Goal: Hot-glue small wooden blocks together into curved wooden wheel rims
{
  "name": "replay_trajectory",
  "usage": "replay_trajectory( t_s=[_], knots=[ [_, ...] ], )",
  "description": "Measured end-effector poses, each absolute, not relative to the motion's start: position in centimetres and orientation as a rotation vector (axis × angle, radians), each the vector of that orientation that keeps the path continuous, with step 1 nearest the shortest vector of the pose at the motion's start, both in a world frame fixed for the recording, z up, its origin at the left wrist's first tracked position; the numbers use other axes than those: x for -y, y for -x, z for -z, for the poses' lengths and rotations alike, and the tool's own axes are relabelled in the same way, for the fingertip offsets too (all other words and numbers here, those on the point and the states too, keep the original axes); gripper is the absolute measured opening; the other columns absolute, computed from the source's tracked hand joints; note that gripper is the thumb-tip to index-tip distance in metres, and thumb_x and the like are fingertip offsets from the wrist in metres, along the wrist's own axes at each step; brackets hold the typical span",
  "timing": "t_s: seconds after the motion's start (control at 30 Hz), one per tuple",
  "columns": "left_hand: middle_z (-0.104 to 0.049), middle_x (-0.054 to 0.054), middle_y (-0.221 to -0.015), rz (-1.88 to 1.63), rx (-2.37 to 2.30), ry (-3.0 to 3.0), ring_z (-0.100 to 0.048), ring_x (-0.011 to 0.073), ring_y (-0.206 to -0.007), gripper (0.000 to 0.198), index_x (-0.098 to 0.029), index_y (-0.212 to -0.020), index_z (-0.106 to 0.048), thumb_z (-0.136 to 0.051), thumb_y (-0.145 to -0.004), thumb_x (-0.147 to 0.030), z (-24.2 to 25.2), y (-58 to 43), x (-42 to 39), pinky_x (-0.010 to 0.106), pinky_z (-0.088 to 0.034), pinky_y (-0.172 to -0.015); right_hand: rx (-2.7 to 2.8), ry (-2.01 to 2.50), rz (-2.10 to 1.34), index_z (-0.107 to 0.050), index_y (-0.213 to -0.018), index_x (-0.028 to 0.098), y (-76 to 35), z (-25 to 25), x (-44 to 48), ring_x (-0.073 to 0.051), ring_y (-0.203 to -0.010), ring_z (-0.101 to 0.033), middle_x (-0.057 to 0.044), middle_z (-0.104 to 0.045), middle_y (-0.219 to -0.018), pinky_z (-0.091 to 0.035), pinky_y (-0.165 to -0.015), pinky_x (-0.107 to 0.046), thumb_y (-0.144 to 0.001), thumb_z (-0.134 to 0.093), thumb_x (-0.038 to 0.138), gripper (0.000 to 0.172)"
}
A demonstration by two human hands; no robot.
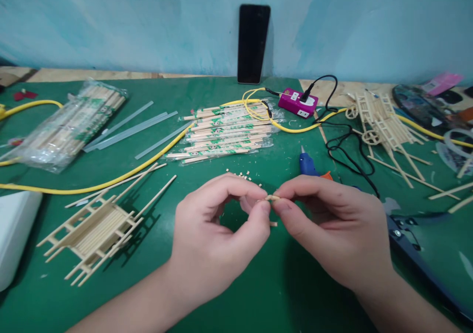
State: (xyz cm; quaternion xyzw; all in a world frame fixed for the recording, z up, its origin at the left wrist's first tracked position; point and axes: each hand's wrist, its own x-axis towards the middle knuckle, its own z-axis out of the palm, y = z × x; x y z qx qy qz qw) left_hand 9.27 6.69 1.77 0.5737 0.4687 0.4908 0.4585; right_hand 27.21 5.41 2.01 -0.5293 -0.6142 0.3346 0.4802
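Note:
Between my two hands, over the middle of the green table, is a small piece of wooden stick (pixel 272 198). My left hand (pixel 221 224) pinches its left end between thumb and forefinger. The right end is pinched the same way by my right hand (pixel 332 229). Just below the fingertips another short stick piece (pixel 273 223) shows on the table. Tiny cut wood bits (pixel 244 175) are scattered behind my left hand. A blue glue gun (pixel 306 163) lies beyond my right hand, partly hidden by it. Left of my hands rests a small cart frame (pixel 99 229) built of sticks.
Packs of wrapped chopsticks (pixel 229 131) and a bagged bundle (pixel 70 126) lie behind, near clear glue sticks (pixel 129 131). A yellow cable (pixel 148 168) crosses the table to a purple power strip (pixel 297 104). A phone (pixel 253 45) leans on the wall. At right are a finished-looking wheeled stick cart (pixel 384 121) and a dark-handled cutter (pixel 417 259).

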Motion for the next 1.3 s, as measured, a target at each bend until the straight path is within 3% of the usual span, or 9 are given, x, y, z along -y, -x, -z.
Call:
replay_trajectory(
  t_s=[0.1, 0.27, 0.4, 0.6, 0.83, 1.0, 1.3],
  knots=[
    [-0.079, -0.002, -0.082, -1.213, -1.172, -1.375, -0.073, 0.0139, -0.073, 0.019, -0.024, -0.089, -0.081, -0.081, -0.088, -0.005, -1.8, -9.3, -6.7, 0.023, -0.064, -0.067, 1.408, 1.322, -0.840, -0.084, -0.093, 0.026, -27.4, -1.8, -5.3, -0.018, -0.068, -0.079, 0.001, -0.085, -0.081, -0.067, -0.066, -0.027, -0.087, -0.080, 0.010, 0.018],
    [-0.079, -0.004, -0.077, -1.183, -1.205, -1.185, -0.072, 0.0101, -0.068, 0.013, -0.025, -0.088, -0.083, -0.086, -0.091, -0.012, -1.6, -9.2, -7.2, 0.016, -0.060, -0.063, 1.282, 1.380, -0.874, -0.084, -0.093, 0.027, -27.7, -1.6, -5.5, -0.016, -0.072, -0.079, 0.002, -0.083, -0.080, -0.066, -0.067, -0.023, -0.097, -0.071, 0.015, 0.018],
    [-0.082, -0.002, -0.081, -1.136, -1.163, -0.917, -0.076, 0.0100, -0.072, 0.007, -0.024, -0.091, -0.086, -0.092, -0.092, -0.022, -1.1, -8.8, -8.0, 0.016, -0.062, -0.070, 1.374, 1.372, -0.922, -0.082, -0.096, 0.026, -27.4, -1.4, -5.8, -0.015, -0.071, -0.078, 0.001, -0.084, -0.083, -0.065, -0.065, -0.023, -0.095, -0.076, 0.016, 0.011],
    [-0.085, 0.000, -0.084, -1.134, -1.044, -0.665, -0.079, 0.0111, -0.075, 0.010, -0.021, -0.090, -0.089, -0.098, -0.086, -0.021, -0.7, -9.0, -8.5, 0.019, -0.065, -0.077, 1.458, 1.401, -0.999, -0.083, -0.094, 0.025, -26.8, -1.2, -6.0, -0.018, -0.073, -0.081, -0.001, -0.087, -0.087, -0.067, -0.067, -0.027, -0.095, -0.081, 0.023, 0.004],
    [-0.087, 0.003, -0.083, -1.103, -0.988, -0.618, -0.081, 0.0123, -0.075, 0.019, -0.018, -0.083, -0.086, -0.104, -0.079, -0.022, -1.0, -9.1, -8.2, 0.020, -0.067, -0.078, 1.271, 1.324, -1.115, -0.084, -0.092, 0.024, -27.4, -1.2, -6.1, -0.014, -0.067, -0.076, 0.000, -0.081, -0.077, -0.063, -0.062, -0.021, -0.101, -0.080, 0.025, 0.010],
    [-0.088, 0.004, -0.086, -1.057, -0.891, -0.595, -0.080, 0.0117, -0.074, 0.025, -0.017, -0.076, -0.078, -0.101, -0.083, -0.018, -1.2, -9.1, -8.1, 0.020, -0.066, -0.077, 1.125, 1.254, -1.237, -0.084, -0.091, 0.025, -27.5, -1.1, -6.0, -0.012, -0.067, -0.074, 0.001, -0.079, -0.076, -0.061, -0.061, -0.017, -0.102, -0.081, 0.026, 0.012],
    [-0.089, 0.000, -0.086, -1.106, -0.842, -0.625, -0.082, 0.0118, -0.074, 0.033, -0.023, -0.108, -0.075, -0.099, -0.087, -0.015, -0.9, -9.1, -8.0, 0.021, -0.068, -0.079, 1.076, 1.209, -1.284, -0.084, -0.090, 0.026, -27.6, -1.2, -5.8, -0.010, -0.065, -0.070, 0.003, -0.077, -0.074, -0.059, -0.061, -0.015, -0.103, -0.080, 0.023, 0.013]
  ],
)
